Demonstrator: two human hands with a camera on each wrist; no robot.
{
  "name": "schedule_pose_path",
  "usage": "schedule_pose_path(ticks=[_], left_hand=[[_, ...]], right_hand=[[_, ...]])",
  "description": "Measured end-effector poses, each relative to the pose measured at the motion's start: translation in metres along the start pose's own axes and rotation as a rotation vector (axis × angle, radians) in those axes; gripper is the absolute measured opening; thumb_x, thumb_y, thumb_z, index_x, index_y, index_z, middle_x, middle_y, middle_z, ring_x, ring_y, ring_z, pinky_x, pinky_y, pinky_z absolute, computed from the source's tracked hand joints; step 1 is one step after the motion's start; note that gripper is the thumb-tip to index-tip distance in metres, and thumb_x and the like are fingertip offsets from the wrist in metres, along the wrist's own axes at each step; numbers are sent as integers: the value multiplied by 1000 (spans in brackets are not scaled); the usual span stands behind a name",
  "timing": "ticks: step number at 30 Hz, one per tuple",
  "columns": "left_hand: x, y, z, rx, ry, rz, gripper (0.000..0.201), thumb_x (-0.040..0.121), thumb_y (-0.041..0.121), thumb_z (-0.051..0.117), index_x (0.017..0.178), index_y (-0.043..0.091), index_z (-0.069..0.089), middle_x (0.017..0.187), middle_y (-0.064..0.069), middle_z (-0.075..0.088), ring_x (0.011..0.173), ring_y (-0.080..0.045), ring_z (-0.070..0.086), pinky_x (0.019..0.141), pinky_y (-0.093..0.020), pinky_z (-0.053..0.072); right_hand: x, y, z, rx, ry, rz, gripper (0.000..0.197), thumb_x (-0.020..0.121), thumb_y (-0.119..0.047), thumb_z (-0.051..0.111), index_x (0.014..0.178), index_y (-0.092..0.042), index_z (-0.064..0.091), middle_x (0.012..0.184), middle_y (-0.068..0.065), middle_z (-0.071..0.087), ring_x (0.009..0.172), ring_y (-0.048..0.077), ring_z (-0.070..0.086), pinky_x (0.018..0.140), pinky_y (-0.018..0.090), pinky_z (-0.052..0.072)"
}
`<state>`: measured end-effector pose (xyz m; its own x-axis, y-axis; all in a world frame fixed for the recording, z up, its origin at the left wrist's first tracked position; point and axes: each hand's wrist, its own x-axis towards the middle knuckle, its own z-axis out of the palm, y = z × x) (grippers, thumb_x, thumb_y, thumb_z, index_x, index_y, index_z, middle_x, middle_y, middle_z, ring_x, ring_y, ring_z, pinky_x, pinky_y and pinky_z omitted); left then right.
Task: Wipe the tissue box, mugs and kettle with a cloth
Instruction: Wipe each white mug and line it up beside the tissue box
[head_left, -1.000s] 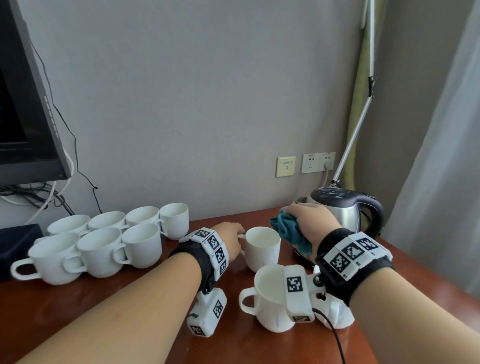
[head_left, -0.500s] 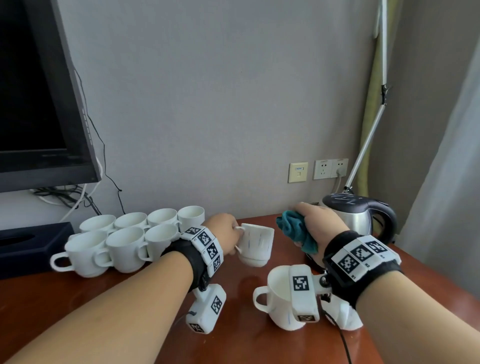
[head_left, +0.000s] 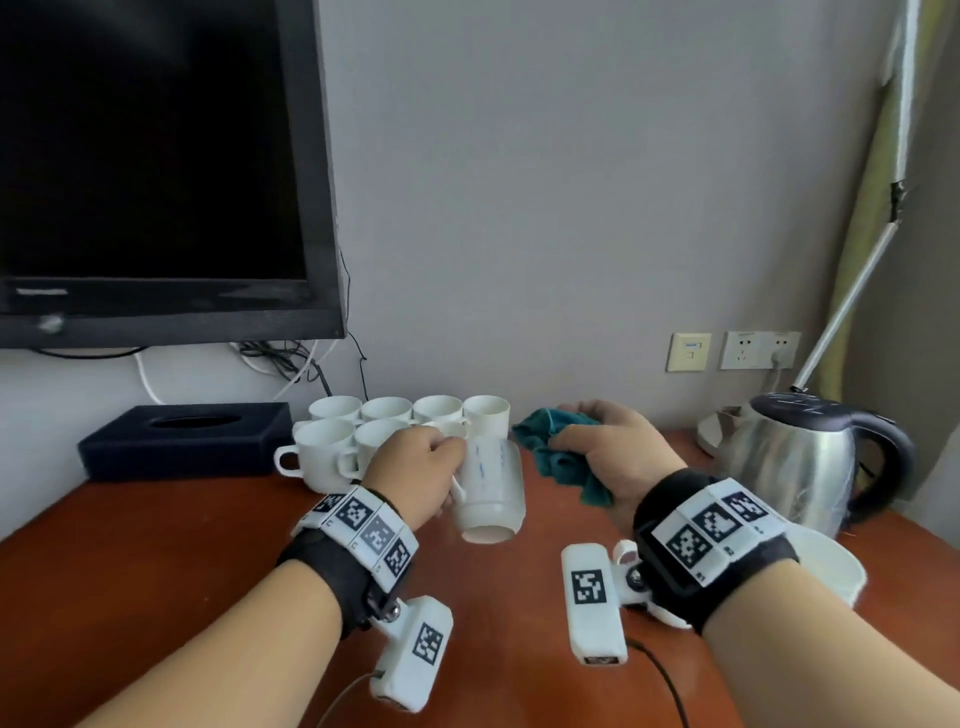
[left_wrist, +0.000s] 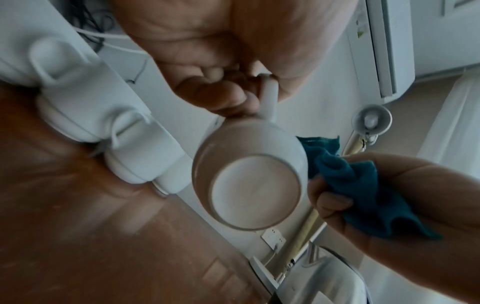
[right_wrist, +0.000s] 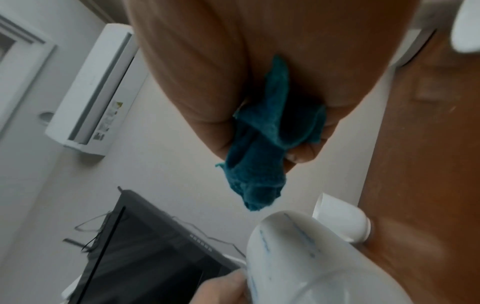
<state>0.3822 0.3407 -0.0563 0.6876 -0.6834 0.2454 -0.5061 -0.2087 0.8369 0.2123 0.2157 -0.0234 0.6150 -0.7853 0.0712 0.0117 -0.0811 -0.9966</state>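
Note:
My left hand (head_left: 415, 470) grips the handle of a white mug (head_left: 491, 493) with faint blue marks, lifted off the table and tipped so its base faces me; the left wrist view shows that base (left_wrist: 255, 191). My right hand (head_left: 608, 457) clutches a bunched teal cloth (head_left: 550, 454) just right of the mug, close but apart from it (right_wrist: 259, 148). Several white mugs (head_left: 363, 436) cluster at the back. A dark tissue box (head_left: 182, 439) lies left of them. A steel kettle (head_left: 800, 462) with a black handle stands at the right.
A black monitor (head_left: 156, 171) hangs over the back left, cables trailing below it. Another white mug (head_left: 828, 564) sits on the brown table (head_left: 156, 561) beside my right wrist. Wall sockets (head_left: 758, 349) and a leaning pole (head_left: 852, 296) are behind the kettle.
My left hand has lifted the mug off the table and tipped it on its side. My right hand with the cloth left the kettle and came left toward the mug. The view swung left.

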Motion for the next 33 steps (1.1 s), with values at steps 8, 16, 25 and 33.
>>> schedule_pose_path(ticks=[8, 16, 25, 33], left_hand=[[-27, -62, -47, -137, 128, -39, 34, 92, 27, 60, 60, 17, 51, 49, -1, 48, 46, -18, 49, 56, -35, 38], [-29, -98, -55, -279, 140, -111, 33, 88, 30, 61, 59, 15, 53, 51, -1, 44, 49, -19, 44, 56, -36, 34], [-25, -116, -56, -369, 123, -162, 39, 93, 35, 66, 76, 0, 60, 52, 0, 47, 47, -13, 46, 56, -32, 37], [-27, -117, -54, -327, 120, -111, 47, 95, 43, 67, 68, 4, 59, 45, 2, 50, 46, -14, 49, 59, -32, 39]], right_hand=[[-19, 22, 64, 99, -4, -5, 23, 93, 1, 43, 100, -8, 63, 66, 11, 67, 49, 17, 40, 57, 31, 13], [-10, 56, 106, 1, 48, -41, 22, 87, 1, 49, 104, -13, 48, 73, 18, 65, 50, 24, 56, 43, 23, 30], [-1, 71, 132, 285, -77, 155, 15, 82, -14, 49, 86, -23, 38, 68, -1, 35, 53, 15, 21, 56, 34, 8], [-14, 84, 128, 158, -117, -107, 39, 100, -6, 51, 121, -31, 73, 105, 7, 75, 83, 24, 72, 67, 39, 59]])
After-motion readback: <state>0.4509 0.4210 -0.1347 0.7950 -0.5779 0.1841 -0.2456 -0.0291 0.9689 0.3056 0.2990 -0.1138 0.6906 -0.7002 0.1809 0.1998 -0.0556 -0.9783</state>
